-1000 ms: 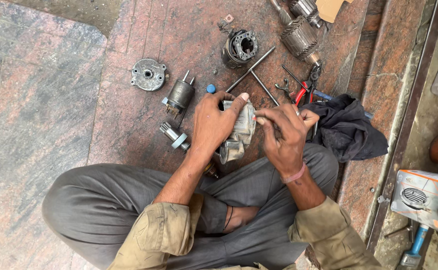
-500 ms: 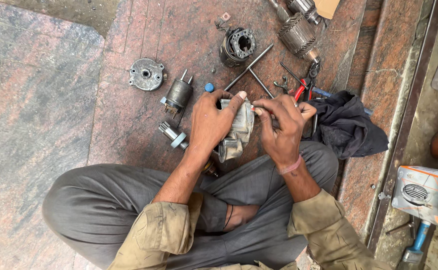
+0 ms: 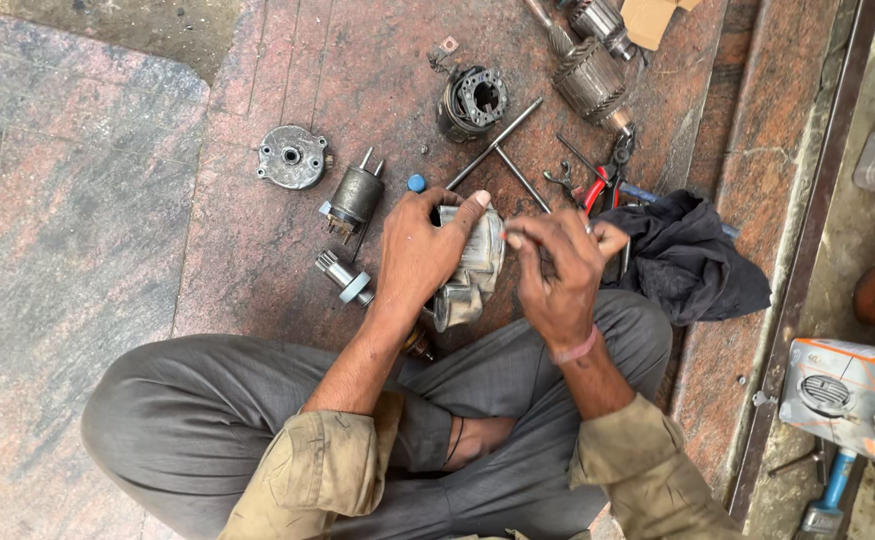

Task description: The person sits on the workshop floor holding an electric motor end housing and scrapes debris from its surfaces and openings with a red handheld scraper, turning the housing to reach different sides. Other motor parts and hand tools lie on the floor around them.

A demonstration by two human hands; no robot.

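The grey metal motor housing [image 3: 470, 265] sits above the lap, clasped by the left hand [image 3: 420, 250]; the right hand [image 3: 558, 265] pinches at its edge. Parts crowd beyond — solenoid [image 3: 356, 197], end cap [image 3: 293, 157], armature [image 3: 590, 80], black cloth [image 3: 693, 255] — bare stone floor [image 3: 68, 220] lies leftward

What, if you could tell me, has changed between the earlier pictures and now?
Very little. The left hand keeps gripping the metal housing, and the right hand has shifted slightly along its edge, fingertips still pinched there. Nothing was picked up or let go. The round cover, solenoid, rods, pliers and dark cloth lie as before.
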